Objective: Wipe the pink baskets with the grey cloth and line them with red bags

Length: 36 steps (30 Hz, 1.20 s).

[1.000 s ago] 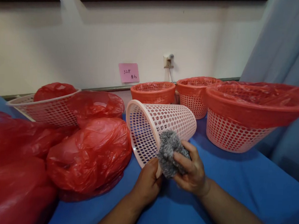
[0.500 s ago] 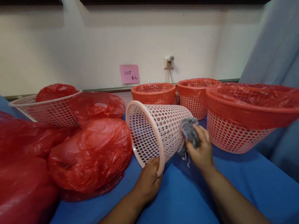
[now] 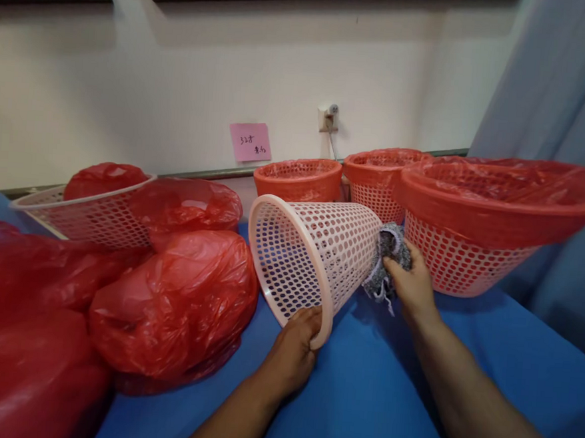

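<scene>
A pale pink perforated plastic wastebasket (image 3: 344, 239) lies tilted on its side over the blue tabletop, its mouth facing left and toward me. My left hand (image 3: 296, 349) grips the lower part of its rim, fingers inside the mouth. Crumpled in my right hand (image 3: 413, 281) is a grey cleaning cloth (image 3: 389, 266) with loose pale threads. The cloth is at the basket's base end; whether it presses on the bottom I cannot see.
Three baskets lined with red bags stand behind and right: a small one (image 3: 298, 179), another (image 3: 374, 191) and a large one (image 3: 470, 258). Red plastic bags (image 3: 176, 304) heap at left before a white basket (image 3: 106, 223). A pink note (image 3: 250, 142) and a socket (image 3: 328, 118) are on the wall.
My right hand has moved the cloth rightward, from the basket's side to its base end. The basket has turned and shifted slightly right, with my left hand still on the rim.
</scene>
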Each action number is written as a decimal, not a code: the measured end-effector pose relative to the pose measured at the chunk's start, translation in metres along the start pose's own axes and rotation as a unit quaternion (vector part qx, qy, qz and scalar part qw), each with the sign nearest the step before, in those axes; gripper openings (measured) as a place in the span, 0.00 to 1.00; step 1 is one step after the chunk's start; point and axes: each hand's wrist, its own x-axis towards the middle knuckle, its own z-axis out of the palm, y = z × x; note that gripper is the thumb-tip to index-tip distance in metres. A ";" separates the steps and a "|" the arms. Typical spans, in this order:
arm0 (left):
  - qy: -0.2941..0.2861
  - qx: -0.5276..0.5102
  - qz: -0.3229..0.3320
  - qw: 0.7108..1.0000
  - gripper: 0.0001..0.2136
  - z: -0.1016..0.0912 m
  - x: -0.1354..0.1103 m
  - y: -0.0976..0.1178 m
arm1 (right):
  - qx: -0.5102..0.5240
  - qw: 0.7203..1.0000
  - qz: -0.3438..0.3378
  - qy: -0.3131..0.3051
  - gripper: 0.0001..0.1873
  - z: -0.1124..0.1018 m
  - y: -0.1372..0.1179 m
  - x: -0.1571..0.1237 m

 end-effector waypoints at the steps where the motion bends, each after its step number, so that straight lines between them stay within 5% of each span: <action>1: -0.007 0.004 -0.010 1.000 0.27 0.001 -0.001 0.000 | -0.006 1.000 -0.022 0.009 0.32 -0.001 -0.002 -0.002; 4: 0.000 -0.015 -0.042 0.999 0.30 0.001 -0.006 0.005 | -0.054 0.971 -0.231 -0.019 0.31 -0.005 -0.021 -0.028; 7: 0.058 -0.102 -0.039 0.992 0.32 -0.003 -0.010 0.012 | -0.057 0.896 -0.416 -0.144 0.35 -0.008 -0.043 -0.062; 9: 0.097 -0.183 -0.011 0.978 0.29 -0.007 -0.013 0.016 | -0.058 0.866 -0.458 -0.195 0.36 -0.009 -0.052 -0.076; 13: 0.132 -0.244 0.016 0.961 0.20 -0.015 -0.015 0.019 | -0.054 0.856 -0.462 -0.226 0.36 -0.007 -0.055 -0.083; 17: 0.170 -0.166 0.009 0.971 0.14 -0.016 -0.015 0.017 | -0.041 0.900 -0.391 -0.190 0.33 -0.001 -0.042 -0.073; 21: 0.186 -0.098 0.005 0.978 0.15 -0.014 -0.016 0.015 | -0.029 0.986 -0.163 -0.011 0.27 0.003 -0.016 -0.035; 24: 0.189 -0.052 0.002 0.981 0.19 -0.013 -0.017 0.017 | 0.012 0.999 0.017 0.041 0.33 0.002 0.000 -0.002; 26: 0.176 -0.033 0.006 0.984 0.23 -0.012 -0.016 0.018 | 0.026 0.997 0.058 0.031 0.35 0.002 0.004 0.006; 28: 0.157 -0.023 0.009 0.987 0.24 -0.012 -0.014 0.019 | 0.003 1.000 0.009 0.013 0.33 0.003 0.000 -0.003; 30: 0.138 -0.015 0.014 0.990 0.26 -0.011 -0.012 0.018 | -0.038 0.992 -0.118 -0.026 0.31 0.005 -0.010 -0.024; 33: 0.120 -0.017 0.032 0.992 0.29 -0.010 -0.010 0.013 | -0.047 0.931 -0.335 -0.138 0.36 0.002 -0.030 -0.062; 36: 0.102 -0.031 0.052 0.993 0.27 -0.008 -0.009 0.006 | -0.019 0.868 -0.447 -0.218 0.41 0.000 -0.041 -0.083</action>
